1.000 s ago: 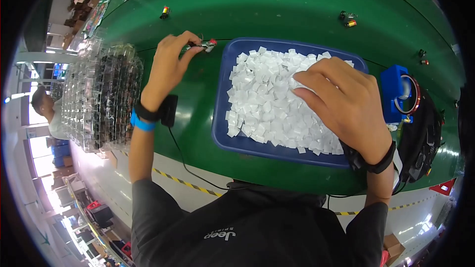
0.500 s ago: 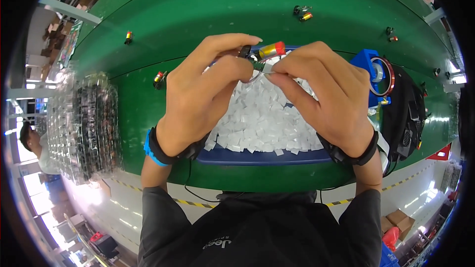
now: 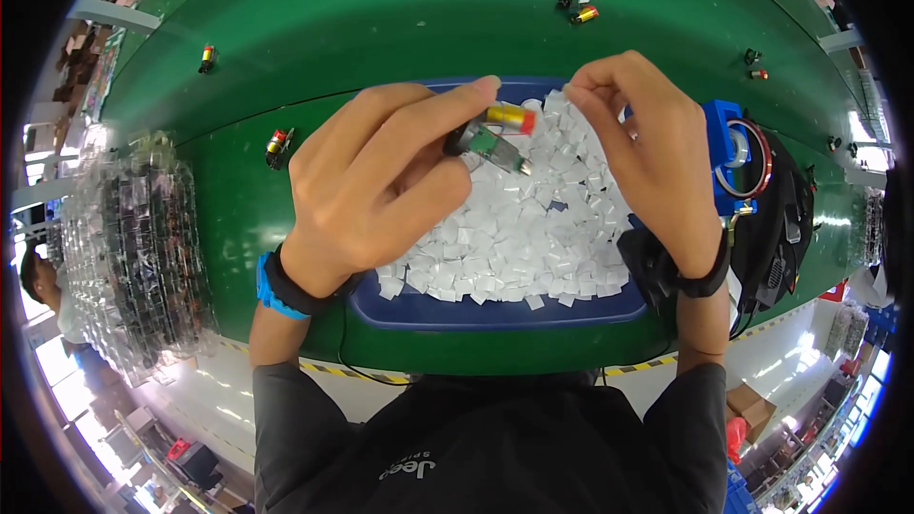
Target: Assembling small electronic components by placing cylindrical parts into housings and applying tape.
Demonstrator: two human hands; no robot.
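My left hand [image 3: 357, 186] is closed on a small green circuit board [image 3: 497, 147] over the tray. A yellow cylindrical battery [image 3: 509, 117] with a red end sits beside the board, and the board's metal tip points down to the right. Apart from it, my right hand [image 3: 657, 148] pinches thumb and forefinger together above the tray's far right part. Whatever lies between those fingertips is too small or hidden to make out. Beneath both hands, many small white square pieces [image 3: 495, 243] fill a dark blue tray [image 3: 495, 323].
On the green table [image 3: 419, 24] lie loose battery-and-board units, including one at the left [image 3: 277, 148] and one at the far side [image 3: 584, 14]. A blue tape dispenser [image 3: 721, 148] and a black bag [image 3: 785, 228] stand right. Stacked clear plastic trays [image 3: 138, 252] rise at left.
My right hand has come away from the board, moving right and up. My left hand has shifted slightly left and turned the board, so its green face and metal tip now show.
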